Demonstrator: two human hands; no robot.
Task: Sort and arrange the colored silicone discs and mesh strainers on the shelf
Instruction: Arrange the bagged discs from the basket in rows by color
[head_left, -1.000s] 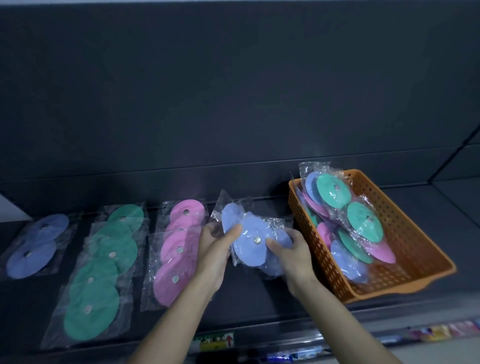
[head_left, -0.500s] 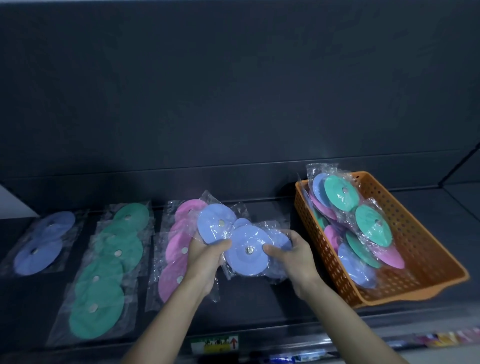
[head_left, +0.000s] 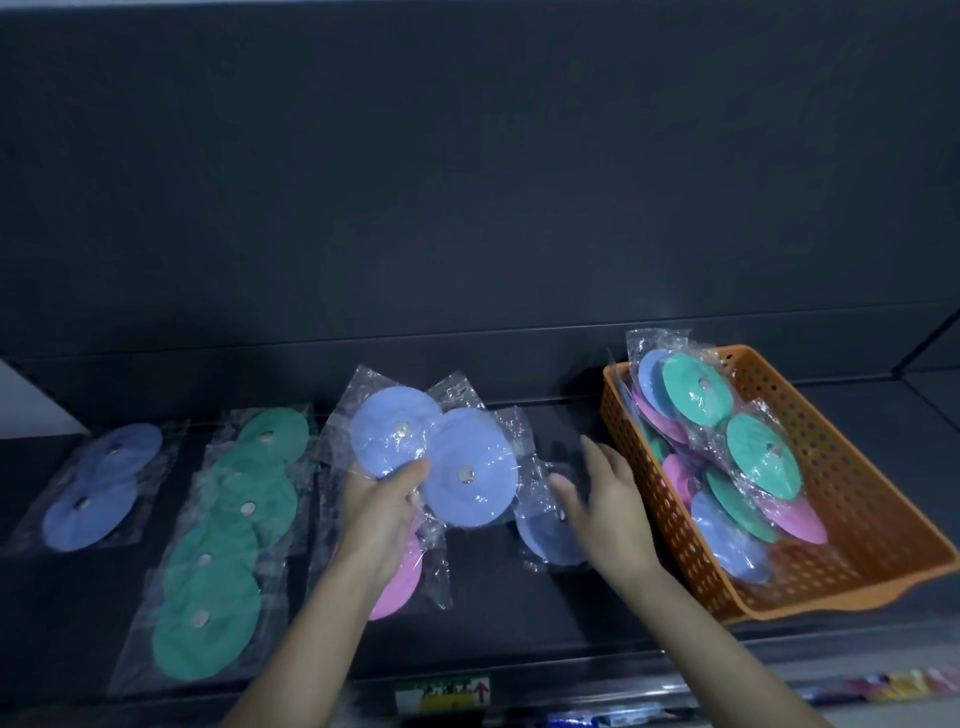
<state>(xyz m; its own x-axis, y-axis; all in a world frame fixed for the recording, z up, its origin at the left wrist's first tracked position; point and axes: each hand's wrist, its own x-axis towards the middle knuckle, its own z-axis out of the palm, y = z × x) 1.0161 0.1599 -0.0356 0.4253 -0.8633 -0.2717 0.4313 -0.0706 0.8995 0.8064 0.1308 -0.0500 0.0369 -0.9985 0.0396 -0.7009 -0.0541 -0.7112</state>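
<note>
Discs: two bagged blue (fanned), pinched in left grip | right grip released, over lone disc

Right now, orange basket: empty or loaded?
Loaded. Bagged green, blue and pink discs lie piled along the left side of the orange basket; its right half shows bare floor.

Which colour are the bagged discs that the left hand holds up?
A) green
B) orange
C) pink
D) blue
D: the left hand grips two bagged blue discs, held above the pink discs on the shelf.
</note>
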